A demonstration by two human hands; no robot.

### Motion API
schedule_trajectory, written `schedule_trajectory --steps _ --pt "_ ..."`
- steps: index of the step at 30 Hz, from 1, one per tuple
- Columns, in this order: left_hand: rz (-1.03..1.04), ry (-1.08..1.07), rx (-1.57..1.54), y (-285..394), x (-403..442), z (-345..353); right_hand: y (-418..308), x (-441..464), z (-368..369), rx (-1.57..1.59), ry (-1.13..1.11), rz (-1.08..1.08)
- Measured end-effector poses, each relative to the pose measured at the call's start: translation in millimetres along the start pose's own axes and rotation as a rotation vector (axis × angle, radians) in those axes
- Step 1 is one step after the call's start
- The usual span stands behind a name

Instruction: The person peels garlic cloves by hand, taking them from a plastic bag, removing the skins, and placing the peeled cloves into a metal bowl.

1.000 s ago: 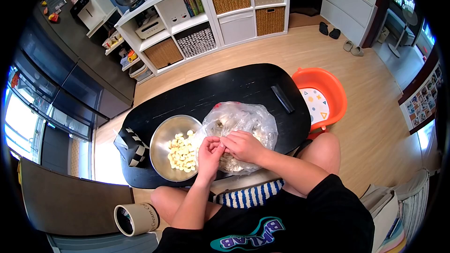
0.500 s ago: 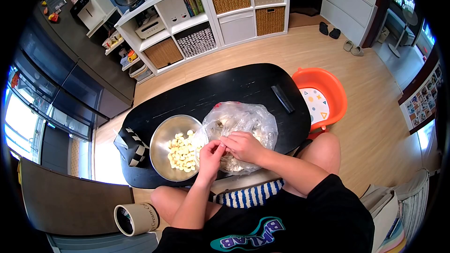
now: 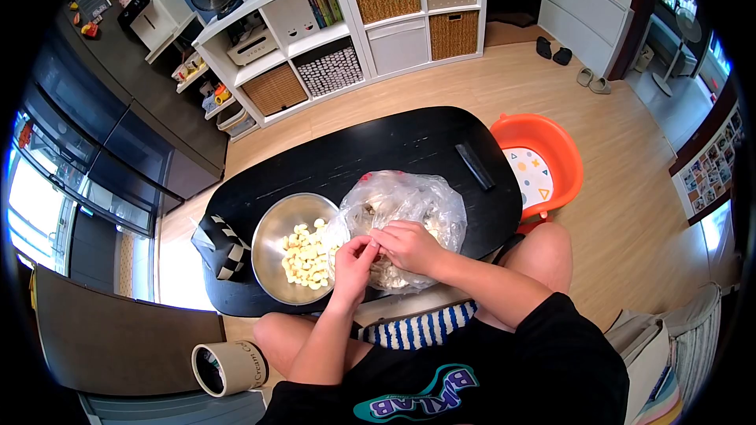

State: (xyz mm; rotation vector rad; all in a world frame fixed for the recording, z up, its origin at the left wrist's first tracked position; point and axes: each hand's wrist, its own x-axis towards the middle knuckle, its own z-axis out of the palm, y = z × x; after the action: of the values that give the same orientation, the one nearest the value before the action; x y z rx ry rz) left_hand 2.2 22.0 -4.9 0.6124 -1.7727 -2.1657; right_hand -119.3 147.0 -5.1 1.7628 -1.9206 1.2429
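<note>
Over the front of a clear plastic bag (image 3: 441,203), my left hand (image 3: 353,265) and my right hand (image 3: 411,247) meet, fingertips pinched together. Whatever is between them is too small and hidden to make out. Pale, papery pieces (image 3: 388,274) that look like garlic with skins fill the bag. Left of it, touching its edge, stands a wide steel bowl (image 3: 272,224). Several peeled, cream-coloured cloves (image 3: 305,256), apparently garlic, lie in the bowl. My left hand is just right of the bowl's rim.
The black table (image 3: 339,145) carries a dark bar-shaped object (image 3: 475,167) at right and a black-and-white checked pouch (image 3: 228,248) at left. An orange tub (image 3: 563,153) stands beside the table. A cream bin (image 3: 240,367) is on the floor, near my knee.
Hardly anything differs. Both hands keep the same pinch over the bag, with at most a slight shift of the fingers. The bowl and bag have stayed put.
</note>
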Motion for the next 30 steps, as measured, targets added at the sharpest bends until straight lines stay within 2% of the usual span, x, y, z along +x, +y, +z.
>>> schedule_trajectory --steps 8,19,30 --pt "-0.039 -0.022 -0.009 4.3 -0.7 -0.7 -0.4 4.8 -3.3 0.02 0.05 0.006" --pt "-0.179 -0.149 -0.33 0.4 2.2 -13.2 1.7 5.4 -3.2 0.249 0.078 0.139" --pt "-0.183 -0.184 -0.344 7.0 0.5 -10.6 1.8 5.5 -2.6 0.372 0.081 0.196"
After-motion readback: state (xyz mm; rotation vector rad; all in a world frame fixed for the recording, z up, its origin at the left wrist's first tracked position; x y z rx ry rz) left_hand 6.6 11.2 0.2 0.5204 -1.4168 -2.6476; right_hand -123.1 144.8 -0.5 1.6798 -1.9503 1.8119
